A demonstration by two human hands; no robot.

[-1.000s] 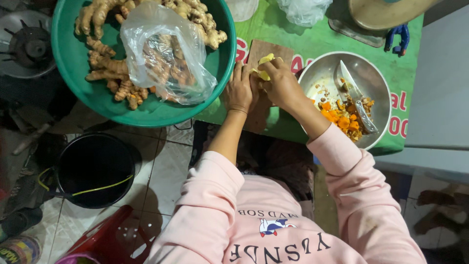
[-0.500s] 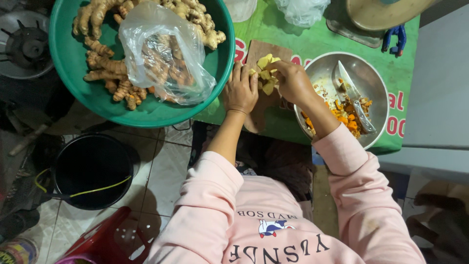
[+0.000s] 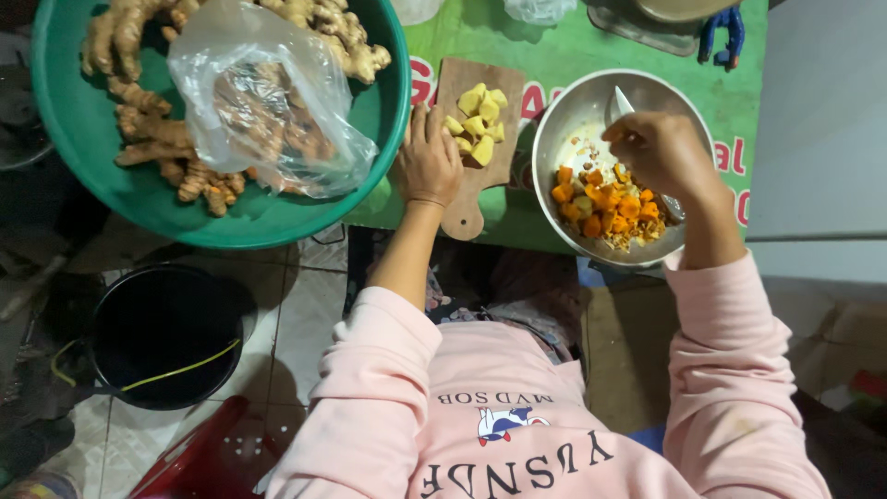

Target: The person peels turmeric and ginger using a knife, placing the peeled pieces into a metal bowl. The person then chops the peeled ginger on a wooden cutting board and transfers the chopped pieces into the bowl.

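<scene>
I watch the right hand (image 3: 661,152), which half a second ago was working beside the left at the wooden cutting board (image 3: 473,176), now sit over the steel bowl (image 3: 554,139), fingers clenched around a knife (image 3: 617,103) whose pale blade points up out of the fist. The move off the board reads to me as a pause in cutting: the pale yellow chunks (image 3: 479,125) lie heaped at the board's far end, not yet moved to any bowl. The left hand (image 3: 430,162) rests flat, fingers released, on the board's near edge, just beside those chunks. The steel bowl holds orange and yellowish cut pieces (image 3: 605,208) gathered toward its near side. The big green basin (image 3: 83,129) to the left carries knobbly ginger roots (image 3: 157,152) and a clear plastic bag (image 3: 263,106) with more roots inside. A black bucket (image 3: 162,333) stands on the floor below.
</scene>
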